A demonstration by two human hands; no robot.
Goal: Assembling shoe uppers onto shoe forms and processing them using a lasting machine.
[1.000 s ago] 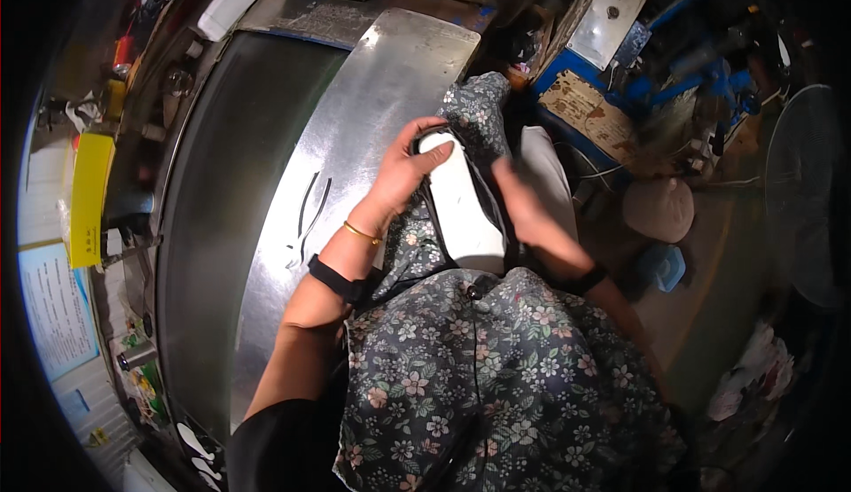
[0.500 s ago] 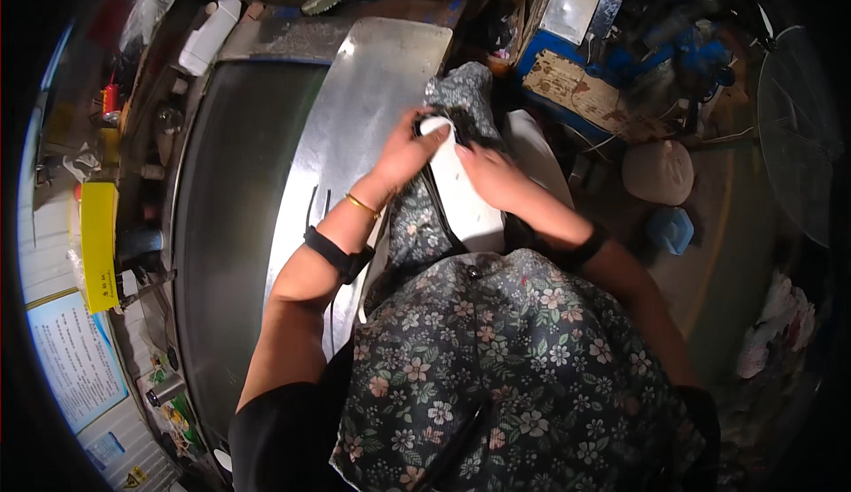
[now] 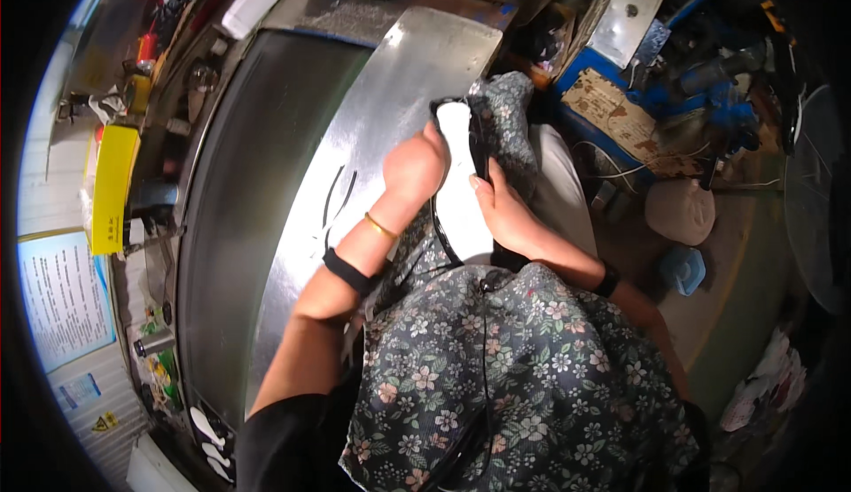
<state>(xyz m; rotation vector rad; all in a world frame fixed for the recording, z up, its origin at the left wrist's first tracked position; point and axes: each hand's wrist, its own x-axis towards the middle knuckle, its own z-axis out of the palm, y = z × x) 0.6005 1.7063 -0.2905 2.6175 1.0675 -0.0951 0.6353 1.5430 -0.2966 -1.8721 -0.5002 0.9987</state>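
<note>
An unfinished shoe (image 3: 458,168) lies sole side up on my lap, with a white sole-shaped face and black material around its edge. My left hand (image 3: 415,166) is closed in a fist against the shoe's left edge; what the fingers hold, if anything, is hidden. From the right, my right hand (image 3: 510,217) grips the shoe's side, thumb by the white face and the other fingers mostly out of sight. Patterned floral cloth (image 3: 507,115) shows beneath and beyond the shoe, and a floral apron (image 3: 523,359) covers my front.
A shiny metal sheet (image 3: 417,58) slopes beside a dark conveyor belt (image 3: 266,137) at left. Two black strips (image 3: 337,199) lie on the metal. White sole-shaped pieces (image 3: 208,430) sit at lower left. Blue machinery (image 3: 612,115) stands far right, near a pale jug (image 3: 681,210) and a blue container (image 3: 683,270).
My left hand has come off the shoe's narrow end and closed at its left edge. The right hand has slid nearer along the side, uncovering more white. The whole view has shifted.
</note>
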